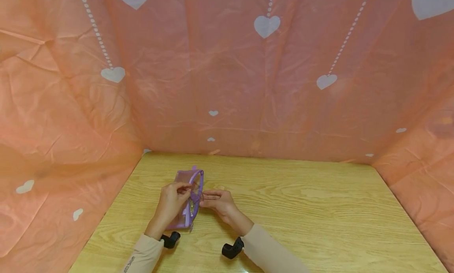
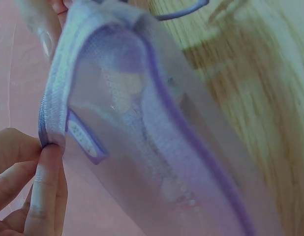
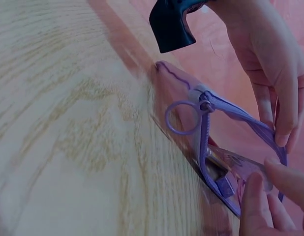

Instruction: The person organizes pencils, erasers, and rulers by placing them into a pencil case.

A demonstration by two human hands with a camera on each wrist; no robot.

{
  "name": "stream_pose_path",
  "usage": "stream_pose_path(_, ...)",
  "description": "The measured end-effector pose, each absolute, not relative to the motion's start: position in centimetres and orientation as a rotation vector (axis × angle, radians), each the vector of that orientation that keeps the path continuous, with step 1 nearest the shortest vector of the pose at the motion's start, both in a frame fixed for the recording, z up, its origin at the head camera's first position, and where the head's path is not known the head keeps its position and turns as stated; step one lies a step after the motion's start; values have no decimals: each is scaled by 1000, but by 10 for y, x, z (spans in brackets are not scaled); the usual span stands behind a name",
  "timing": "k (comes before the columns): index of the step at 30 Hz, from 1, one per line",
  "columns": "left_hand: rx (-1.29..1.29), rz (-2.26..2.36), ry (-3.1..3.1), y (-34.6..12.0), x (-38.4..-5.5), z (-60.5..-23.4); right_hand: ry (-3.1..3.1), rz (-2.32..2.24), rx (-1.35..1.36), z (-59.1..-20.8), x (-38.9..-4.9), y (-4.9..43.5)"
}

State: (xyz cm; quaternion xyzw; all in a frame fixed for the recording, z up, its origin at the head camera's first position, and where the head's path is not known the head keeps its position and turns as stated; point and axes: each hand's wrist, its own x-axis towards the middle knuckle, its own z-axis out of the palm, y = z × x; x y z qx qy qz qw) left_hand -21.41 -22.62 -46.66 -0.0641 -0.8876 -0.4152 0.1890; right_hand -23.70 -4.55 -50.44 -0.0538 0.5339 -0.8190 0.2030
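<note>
A purple mesh zip pouch (image 1: 181,221) stands on the table with its zipped mouth open toward the right. My left hand (image 1: 170,202) pinches the zipper edge (image 2: 56,108) between thumb and forefinger, holding that side away from the other. At the mouth is my right hand (image 1: 220,204), whose thumb and finger pinch a clear, flat piece (image 3: 245,167) with a rounded end, partly inside the pouch. A small purple block (image 3: 225,187) and other small items show inside, blurred through the mesh. A ring-shaped zipper pull (image 3: 181,118) hangs at the pouch's near end.
The pouch is toward the left of a wood-grain table (image 1: 301,210). Pink cloth (image 1: 230,87) with white hearts surrounds the table at the back and both sides. Black wrist mounts (image 1: 232,248) sit below both hands, near the tabletop.
</note>
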Motion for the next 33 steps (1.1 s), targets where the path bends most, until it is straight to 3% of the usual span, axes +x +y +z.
stream_pose_path(33,-178,-1168,-2495,-228,-214,-466,1739,-2140,-334,-509,-227,-58)
